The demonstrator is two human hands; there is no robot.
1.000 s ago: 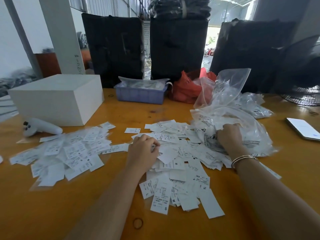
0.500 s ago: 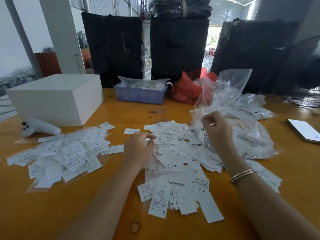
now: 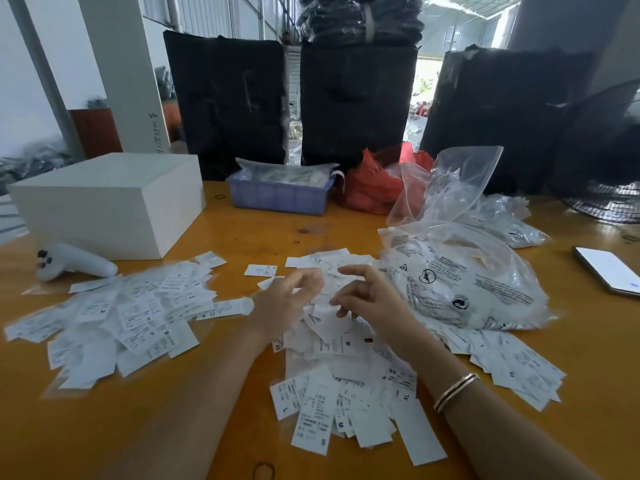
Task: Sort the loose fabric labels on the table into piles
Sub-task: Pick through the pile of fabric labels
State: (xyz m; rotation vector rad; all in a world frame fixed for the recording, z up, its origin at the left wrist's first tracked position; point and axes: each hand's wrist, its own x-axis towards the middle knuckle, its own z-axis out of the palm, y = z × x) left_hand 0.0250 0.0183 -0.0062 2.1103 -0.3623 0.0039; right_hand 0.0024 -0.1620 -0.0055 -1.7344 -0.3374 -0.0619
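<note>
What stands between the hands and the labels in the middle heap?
Nothing visible. The left hand and right hand hover directly over the middle heap of labels; the plastic bag lies beside it, to the right.

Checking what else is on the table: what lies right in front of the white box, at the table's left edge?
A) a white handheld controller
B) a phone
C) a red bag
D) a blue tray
A: the white handheld controller lies just in front of the white box.

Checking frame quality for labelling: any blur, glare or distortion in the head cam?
Head view: both hands, left hand and right hand, motion-blurred; left label pile soft; doorway blown out; glare on phone; wide-angle bending at edges.
</note>
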